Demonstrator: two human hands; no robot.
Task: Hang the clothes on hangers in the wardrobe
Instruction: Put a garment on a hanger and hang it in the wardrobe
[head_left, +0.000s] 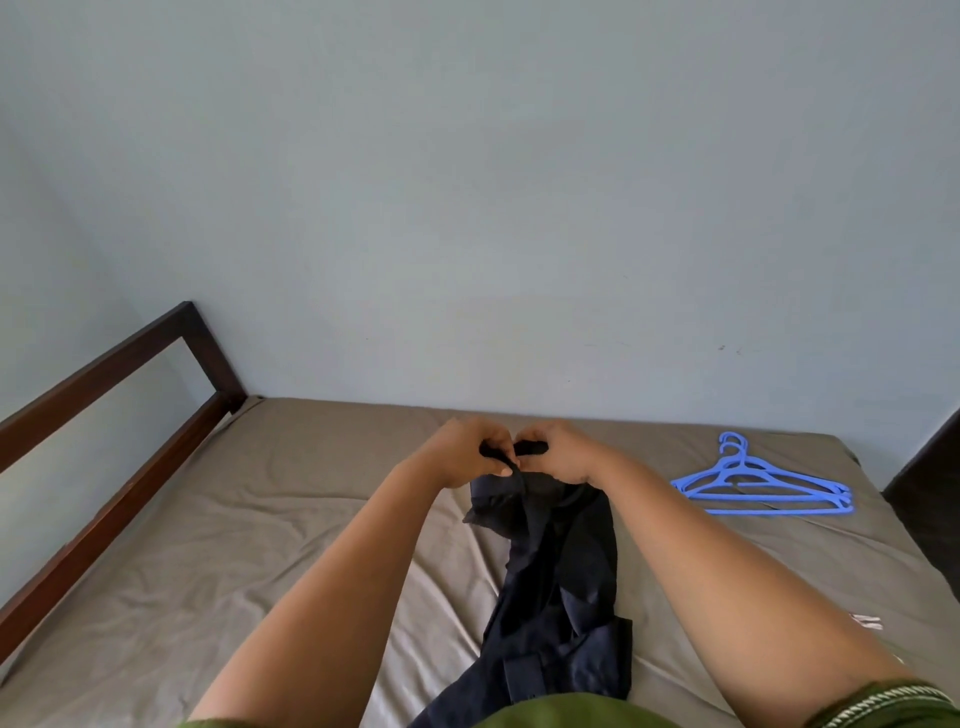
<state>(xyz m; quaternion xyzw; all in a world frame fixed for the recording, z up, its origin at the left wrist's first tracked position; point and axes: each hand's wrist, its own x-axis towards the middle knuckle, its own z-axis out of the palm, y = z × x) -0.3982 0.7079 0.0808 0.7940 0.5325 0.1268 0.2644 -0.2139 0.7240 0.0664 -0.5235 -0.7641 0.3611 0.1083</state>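
A: What's nearest?

B: The lower end of a dark garment (550, 597), bunched on the bed (234, 545) between the two forearms. It runs in a long strip straight away from the person, toward the wall (467, 182).

A: And where is it held?

B: At its far end. The left hand (462, 457) has fingers curled round the dark top edge, thumb pinching it; the right hand (566, 452) pinches the same edge just beside it. Both grips are closed on the cloth, almost touching, and the rest hangs down and trails back from them onto the sheet.

A: Anything else on the bed?

B: Blue hangers (763, 488), stacked flat, well off to the right of the hands, hooks pointing toward the wall, bars nearer the person. A dark wooden bed frame (104, 395) runs along the left side.
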